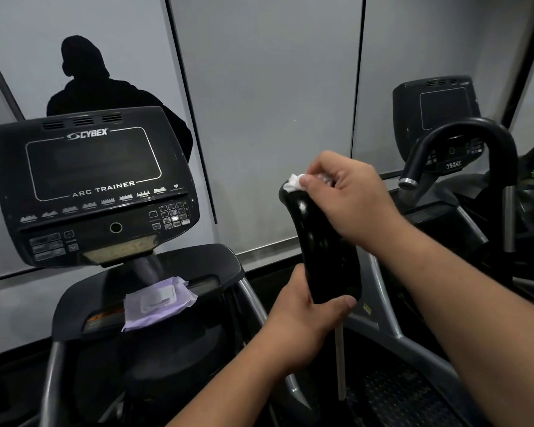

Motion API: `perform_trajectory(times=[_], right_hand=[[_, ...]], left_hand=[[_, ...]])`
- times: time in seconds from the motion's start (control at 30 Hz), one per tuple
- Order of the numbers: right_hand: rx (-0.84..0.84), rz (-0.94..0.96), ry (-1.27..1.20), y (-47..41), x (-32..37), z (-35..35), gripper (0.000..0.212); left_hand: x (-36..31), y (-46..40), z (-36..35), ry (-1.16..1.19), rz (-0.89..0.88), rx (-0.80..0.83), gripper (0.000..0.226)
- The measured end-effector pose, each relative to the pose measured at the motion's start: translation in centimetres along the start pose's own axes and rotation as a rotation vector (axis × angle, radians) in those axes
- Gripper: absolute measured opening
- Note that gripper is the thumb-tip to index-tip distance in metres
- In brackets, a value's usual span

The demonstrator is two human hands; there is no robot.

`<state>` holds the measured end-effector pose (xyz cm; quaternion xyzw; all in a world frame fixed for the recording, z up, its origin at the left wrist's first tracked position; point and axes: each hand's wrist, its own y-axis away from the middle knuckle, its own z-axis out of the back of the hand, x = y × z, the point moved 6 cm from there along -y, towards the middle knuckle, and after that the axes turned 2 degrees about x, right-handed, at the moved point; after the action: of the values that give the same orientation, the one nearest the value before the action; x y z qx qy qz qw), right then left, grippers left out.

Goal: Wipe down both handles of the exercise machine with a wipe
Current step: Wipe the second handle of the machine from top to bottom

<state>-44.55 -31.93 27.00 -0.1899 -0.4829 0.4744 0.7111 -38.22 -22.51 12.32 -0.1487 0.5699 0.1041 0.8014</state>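
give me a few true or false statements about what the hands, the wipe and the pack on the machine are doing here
1. The right hand pinches a white wipe against the top of the black handle. True.
2. The left hand hangs free of the handle. False: it grips the handle's lower end.
3. A purple wipes pack lies on the shelf below the console. True.
4. The console screen shows a running workout. False: the screen is dark.
5. The wipe is at the bottom of the handle. False: it is at the top end.
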Motion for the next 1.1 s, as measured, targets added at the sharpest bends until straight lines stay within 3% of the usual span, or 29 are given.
perform_trajectory(times=[0.3,0.57,0.8,1.1], right_hand=[[-0.054,-0.024,-0.144,1.8,-1.4,0.2,0.017],[-0.090,-0.206,-0.368,3.0,-3.2,-0.7,0.021],[-0.081,-0.386,-0.784,3.9,-4.6,-1.9,0.016],[0.005,-0.519,-0.950,3.5,-5.5,-3.0,0.031]], left_hand=[[-0.3,0.5,-0.2,-0.002,-0.003,0.001,0.055],[-0.6,1.1,-0.3,-0.002,0.009,-0.007,0.053],[-0.8,1.3,-0.4,0.017,0.027,-0.012,0.042],[-0.8,1.3,-0.4,0.020,0.031,-0.031,0.044]])
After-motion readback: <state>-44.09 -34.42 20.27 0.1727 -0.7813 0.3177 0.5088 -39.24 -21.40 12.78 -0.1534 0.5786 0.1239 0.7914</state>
